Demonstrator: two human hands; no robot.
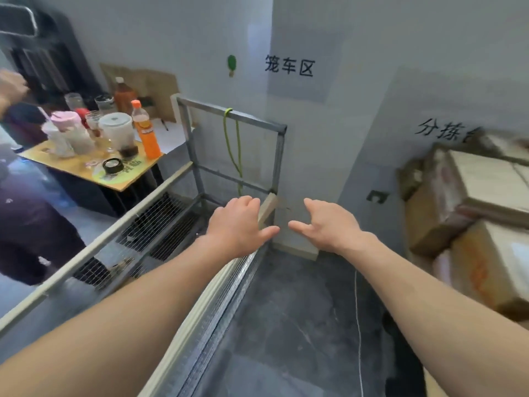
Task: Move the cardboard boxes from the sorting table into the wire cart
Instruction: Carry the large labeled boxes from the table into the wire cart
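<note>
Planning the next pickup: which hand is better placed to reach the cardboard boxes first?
Right, probably. The right hand is open and nearer the cardboard boxes; the left hand hovers over the wire cart.

A parcel-sorting storeroom: one wall sign [289,67] reads 笼车区, cage-cart area, a second sign [440,130], cut off, begins 分拣, sorting; a steel wire cart [252,120] stands on bare concrete floor [286,310], with taped cardboard boxes [486,179] stacked at the right
</note>
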